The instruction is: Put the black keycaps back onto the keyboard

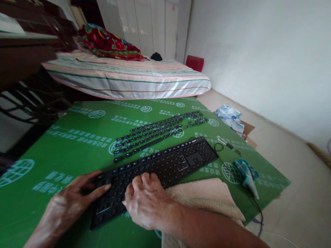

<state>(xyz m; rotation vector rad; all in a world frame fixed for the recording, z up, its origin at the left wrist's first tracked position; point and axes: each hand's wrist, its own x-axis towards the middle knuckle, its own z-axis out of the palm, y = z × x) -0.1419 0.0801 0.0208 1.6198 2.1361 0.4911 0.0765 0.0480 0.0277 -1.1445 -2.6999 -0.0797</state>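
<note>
A black keyboard (170, 168) lies slantwise on the green table, its main keycaps off so that the round switch posts show. A row of small keys still sits along its far edge. My left hand (69, 196) grips the keyboard's left end, thumb on top and fingers at the far edge. Over the left half of the board rests my right hand (146, 198), fingers curled and closed; whatever is between them is hidden. Behind the keyboard the loose black keycaps (152, 132) are laid out in rows. A beige cloth (201, 196) lies under my right forearm.
On the green table (64, 137), right of the keyboard, are a screwdriver-like tool (229, 145), a teal cloth (245, 172) and the keyboard's cable (224, 165). A bed (134, 79) stands beyond the table. Cardboard with a blue-white bundle (230, 117) is on the floor at right.
</note>
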